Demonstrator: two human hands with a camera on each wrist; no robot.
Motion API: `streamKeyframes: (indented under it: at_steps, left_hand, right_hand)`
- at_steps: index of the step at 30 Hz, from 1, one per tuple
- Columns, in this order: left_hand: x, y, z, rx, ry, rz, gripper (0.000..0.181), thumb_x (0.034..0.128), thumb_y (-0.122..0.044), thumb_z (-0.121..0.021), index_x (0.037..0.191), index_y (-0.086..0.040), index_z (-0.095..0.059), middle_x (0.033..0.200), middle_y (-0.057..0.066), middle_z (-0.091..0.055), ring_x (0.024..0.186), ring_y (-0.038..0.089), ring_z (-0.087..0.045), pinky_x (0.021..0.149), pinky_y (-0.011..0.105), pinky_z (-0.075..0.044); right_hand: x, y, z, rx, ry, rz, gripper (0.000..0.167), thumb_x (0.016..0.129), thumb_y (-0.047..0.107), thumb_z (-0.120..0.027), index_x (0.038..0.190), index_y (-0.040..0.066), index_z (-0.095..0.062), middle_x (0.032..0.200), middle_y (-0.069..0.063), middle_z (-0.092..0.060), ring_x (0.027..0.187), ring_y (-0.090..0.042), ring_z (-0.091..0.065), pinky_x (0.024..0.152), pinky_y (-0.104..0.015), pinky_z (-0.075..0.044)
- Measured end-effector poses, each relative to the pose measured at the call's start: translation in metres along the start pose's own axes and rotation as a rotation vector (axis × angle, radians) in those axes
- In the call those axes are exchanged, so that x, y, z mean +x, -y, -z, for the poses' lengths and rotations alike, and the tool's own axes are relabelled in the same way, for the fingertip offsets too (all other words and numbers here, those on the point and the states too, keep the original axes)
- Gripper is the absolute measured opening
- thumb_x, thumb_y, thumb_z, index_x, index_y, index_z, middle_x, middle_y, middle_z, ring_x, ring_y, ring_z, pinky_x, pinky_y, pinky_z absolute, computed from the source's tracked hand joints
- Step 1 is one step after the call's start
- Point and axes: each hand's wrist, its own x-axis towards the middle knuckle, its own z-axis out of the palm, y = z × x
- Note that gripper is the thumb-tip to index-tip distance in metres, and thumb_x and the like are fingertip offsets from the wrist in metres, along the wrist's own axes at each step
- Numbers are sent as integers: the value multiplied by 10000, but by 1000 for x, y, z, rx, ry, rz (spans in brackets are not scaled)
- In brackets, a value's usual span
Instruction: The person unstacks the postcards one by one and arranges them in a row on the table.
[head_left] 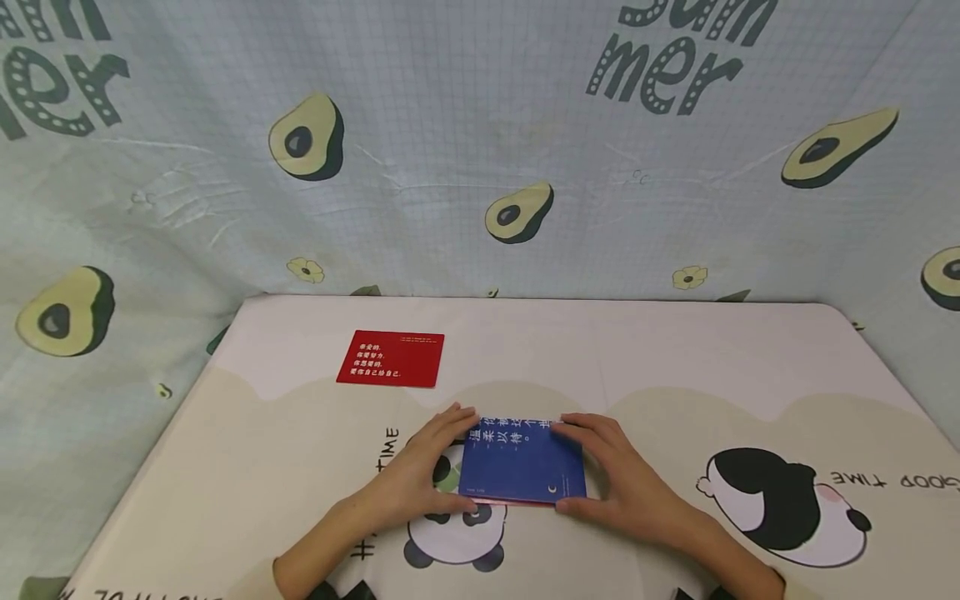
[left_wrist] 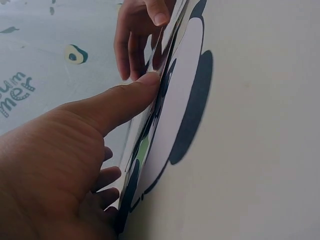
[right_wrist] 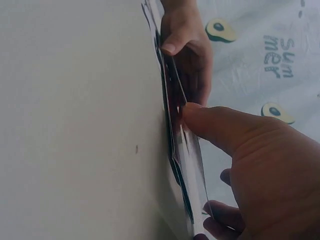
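A blue card [head_left: 521,467] with white printed characters and a small moon lies near the front middle of the table, a thin reddish edge showing under its near side. My left hand [head_left: 418,475] holds its left side, thumb at the near corner and fingers at the far one. On the opposite side my right hand [head_left: 626,479] grips the card in the same way. In the left wrist view, the left thumb [left_wrist: 120,102] touches the card's edge. Thin layers show edge-on beneath the right thumb [right_wrist: 215,122] in the right wrist view; how many cards are there I cannot tell.
A red card [head_left: 392,358] with white characters lies flat farther back, left of the middle. The tablecloth [head_left: 675,350] carries a panda print [head_left: 457,537] and a dog print [head_left: 787,504]. Behind the table hangs a pale curtain [head_left: 420,100] with avocado prints.
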Motion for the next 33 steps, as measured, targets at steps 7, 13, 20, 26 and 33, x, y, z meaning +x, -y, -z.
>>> streamKeyframes:
  at_steps: [7,13,20,26,33]
  left_hand:
    - [0,1,1,-2,-6,-17,908,718,-376,-824,1477,-178,-367,1551,-18,-247,1443,222,-131,1060,565,-298]
    - [1,1,3,18,-22,-52,897,722,-425,-815,1464,-150,-392,1536,8,-278,1431,228,-177,1062,532,-314]
    - [2,1,10,21,-40,-79,865,718,-406,-823,1444,-153,-425,1511,-12,-313,1392,238,-266,1046,524,-348]
    - [6,-2,18,28,-56,-78,849,713,-381,-825,1437,-165,-438,1502,-24,-329,1374,237,-303,1037,535,-356]
    - [13,-6,28,80,-66,-99,862,711,-354,-831,1442,-148,-423,1501,14,-327,1366,248,-320,1017,514,-389]
  right_hand:
    - [0,1,2,-3,-9,-1,744,765,461,-779,1397,215,-473,1466,-24,-360,1339,-206,-323,1075,-220,-269]
    - [1,2,4,9,-5,3,708,780,464,-765,1387,227,-490,1474,-24,-351,1342,-212,-331,1072,-267,-305]
    - [4,4,5,29,19,0,579,801,446,-752,1314,305,-524,1514,-36,-279,1340,-205,-325,1023,-393,-395]
    - [11,6,10,3,42,21,601,807,427,-753,1330,291,-491,1516,-58,-250,1343,-231,-308,990,-419,-436]
    - [22,7,18,-11,50,16,605,814,409,-751,1341,247,-504,1517,-48,-245,1284,-231,-400,941,-408,-483]
